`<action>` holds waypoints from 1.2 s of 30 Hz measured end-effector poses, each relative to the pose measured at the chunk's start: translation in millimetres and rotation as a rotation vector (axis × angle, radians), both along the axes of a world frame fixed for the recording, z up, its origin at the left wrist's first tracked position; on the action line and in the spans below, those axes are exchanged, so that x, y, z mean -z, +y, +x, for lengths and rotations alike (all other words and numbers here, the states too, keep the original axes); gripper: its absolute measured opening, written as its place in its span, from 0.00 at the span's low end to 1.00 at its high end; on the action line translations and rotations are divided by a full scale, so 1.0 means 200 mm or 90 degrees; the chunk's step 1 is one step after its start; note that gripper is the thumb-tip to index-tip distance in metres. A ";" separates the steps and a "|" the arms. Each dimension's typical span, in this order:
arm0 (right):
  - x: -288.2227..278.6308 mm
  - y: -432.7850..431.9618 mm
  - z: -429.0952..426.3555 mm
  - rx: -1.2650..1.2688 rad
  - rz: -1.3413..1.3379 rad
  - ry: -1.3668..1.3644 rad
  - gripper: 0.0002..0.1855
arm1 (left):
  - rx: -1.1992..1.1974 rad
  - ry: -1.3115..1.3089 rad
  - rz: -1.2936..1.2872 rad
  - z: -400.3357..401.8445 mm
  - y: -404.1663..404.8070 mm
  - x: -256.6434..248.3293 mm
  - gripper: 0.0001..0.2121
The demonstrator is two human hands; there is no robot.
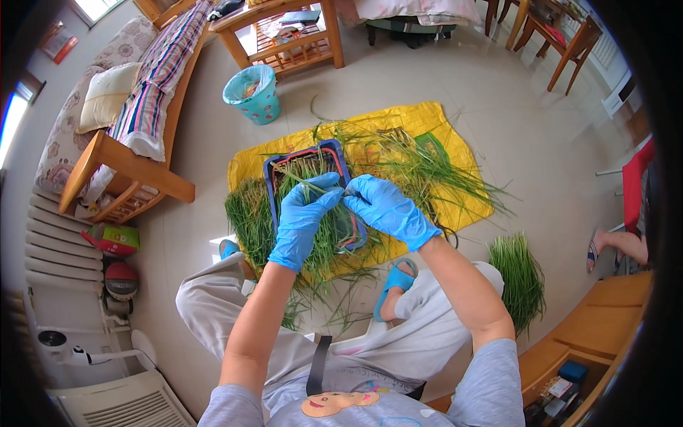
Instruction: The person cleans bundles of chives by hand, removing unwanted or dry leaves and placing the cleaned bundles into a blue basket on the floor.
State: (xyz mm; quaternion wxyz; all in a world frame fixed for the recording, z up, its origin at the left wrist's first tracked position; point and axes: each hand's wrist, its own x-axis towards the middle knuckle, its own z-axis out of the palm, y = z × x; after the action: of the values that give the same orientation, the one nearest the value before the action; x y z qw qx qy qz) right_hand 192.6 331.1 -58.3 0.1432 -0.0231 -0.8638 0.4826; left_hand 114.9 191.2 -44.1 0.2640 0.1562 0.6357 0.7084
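My left hand [305, 216], in a blue disposable glove, pinches a green leafy stalk [294, 177] that slants up to the left. My right hand [395, 211], gloved alike, has its fingertips almost against the left ones and closes on a small dark object [364, 197], mostly hidden. Beneath both hands stands a blue plastic basket [269, 189] with a red inner edge, holding chive-like greens. More long greens [245, 219] are heaped left of it. Loose stalks [411, 165] lie scattered to its right on a yellow woven sheet [461, 200].
A tidy bundle of greens [516, 283] rests on the tiled floor at right. Beyond the sheet stands a turquoise waste bin [261, 107] beside a wooden table [339, 37]. A wooden sofa [133, 171] is at left, a cabinet [603, 320] at lower right. Another person's leg [621, 243] shows at far right.
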 end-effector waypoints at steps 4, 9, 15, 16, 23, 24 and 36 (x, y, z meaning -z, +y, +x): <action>-0.04 -0.02 0.01 0.036 0.028 0.038 0.07 | 0.051 0.006 -0.022 -0.01 -0.03 0.00 0.11; -0.09 0.10 0.03 0.079 0.163 0.063 0.06 | 0.114 -0.036 -0.090 -0.03 -0.08 0.00 0.10; -0.12 0.19 0.05 0.079 0.171 0.038 0.05 | 0.205 -0.088 -0.037 -0.01 -0.11 0.00 0.10; -0.11 0.21 0.06 0.085 0.157 0.054 0.05 | 0.206 -0.096 -0.052 0.00 -0.10 0.00 0.10; -0.14 0.35 0.08 0.144 0.110 -0.003 0.06 | 0.209 -0.159 -0.046 -0.01 -0.15 -0.01 0.09; -0.11 0.38 0.08 0.178 0.106 0.017 0.06 | 0.208 -0.159 -0.046 -0.01 -0.16 0.00 0.09; -0.13 0.38 0.10 0.126 -0.264 -0.099 0.08 | 0.061 0.022 -0.052 -0.01 -0.36 0.11 0.11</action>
State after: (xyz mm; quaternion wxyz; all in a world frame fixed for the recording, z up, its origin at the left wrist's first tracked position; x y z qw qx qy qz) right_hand 212.5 407.4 -32.4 0.1150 -0.1738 -0.7480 0.6301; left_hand 112.8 118.8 -65.9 0.2927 0.1875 0.6605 0.6655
